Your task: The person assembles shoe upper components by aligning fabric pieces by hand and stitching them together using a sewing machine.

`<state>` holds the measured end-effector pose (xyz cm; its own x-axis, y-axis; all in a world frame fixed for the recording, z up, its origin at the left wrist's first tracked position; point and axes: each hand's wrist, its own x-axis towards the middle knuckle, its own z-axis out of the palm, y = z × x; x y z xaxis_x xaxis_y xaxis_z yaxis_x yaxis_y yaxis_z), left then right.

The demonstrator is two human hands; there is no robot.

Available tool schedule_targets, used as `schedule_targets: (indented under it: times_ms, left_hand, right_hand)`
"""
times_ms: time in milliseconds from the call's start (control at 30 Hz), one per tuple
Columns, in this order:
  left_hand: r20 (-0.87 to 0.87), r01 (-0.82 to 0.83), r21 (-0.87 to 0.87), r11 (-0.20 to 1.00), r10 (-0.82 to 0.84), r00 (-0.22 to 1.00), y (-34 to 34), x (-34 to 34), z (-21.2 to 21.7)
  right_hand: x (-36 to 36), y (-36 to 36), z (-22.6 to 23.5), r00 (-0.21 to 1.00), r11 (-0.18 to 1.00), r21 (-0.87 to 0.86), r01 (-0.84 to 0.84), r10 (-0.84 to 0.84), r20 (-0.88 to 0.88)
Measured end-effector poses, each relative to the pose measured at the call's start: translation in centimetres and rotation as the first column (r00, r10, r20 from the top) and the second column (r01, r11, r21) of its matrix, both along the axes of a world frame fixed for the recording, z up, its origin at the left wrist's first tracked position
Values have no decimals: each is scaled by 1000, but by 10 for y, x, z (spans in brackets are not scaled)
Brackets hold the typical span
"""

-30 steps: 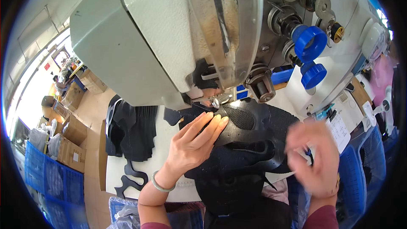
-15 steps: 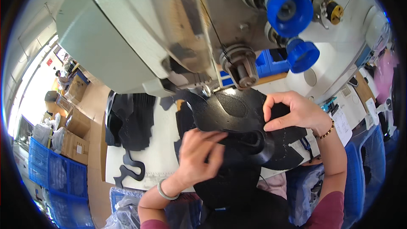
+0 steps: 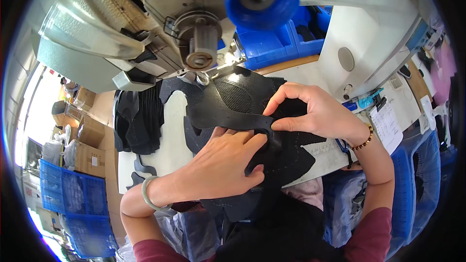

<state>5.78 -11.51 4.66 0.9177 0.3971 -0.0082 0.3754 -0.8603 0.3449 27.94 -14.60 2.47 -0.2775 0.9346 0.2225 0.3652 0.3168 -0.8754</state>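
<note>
A smooth black shoe-upper piece (image 3: 213,110) with a textured oval patch lies under the industrial sewing machine's small metal roller foot (image 3: 202,78). My right hand (image 3: 310,111) pinches its right edge between thumb and forefinger. From the near side, my left hand (image 3: 223,160) is closed on the same piece, some fingertips tucked beneath its edge and hidden. Below and to the right spreads a black layer (image 3: 296,160) with a dotted line. The machine head (image 3: 97,43) hangs over the far left of the work.
A stack of black cut pieces (image 3: 141,121) sits left on the white table. Curved strips (image 3: 143,166) lie nearer. Blue bins (image 3: 272,46) stand behind, and blue scissors (image 3: 343,148), a paper sheet (image 3: 387,126) and a blue crate (image 3: 415,184) are at right.
The view has shifted and the machine appears farther left. My left hand has reached farther right and its fingers have gone under the piece's edge. My right hand still pinches the edge.
</note>
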Motion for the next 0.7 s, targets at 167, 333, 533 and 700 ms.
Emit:
schedule_targets:
  times_ms: [167, 333, 533, 700]
  left_hand:
    - [321, -42, -99, 994, 72, 945, -4, 1, -21]
    - [353, -133, -228, 965, 209, 912, -9, 9, -30]
    - [419, -114, -345, 931, 262, 869, -3, 11, -40]
    - [400, -133, -481, 867, 351, 847, -4, 11, -41]
  right_hand:
    - [-1, -2, -5, 999, 1000, 19, -1, 2, -43]
    - [-1, 1, -8, 997, 1000, 3, -26, 26, -66]
    - [1, 3, -12, 991, 999, -4, -46, 45, -129]
    - [-5, 3, -11, 942, 997, -10, 76, -75, -326]
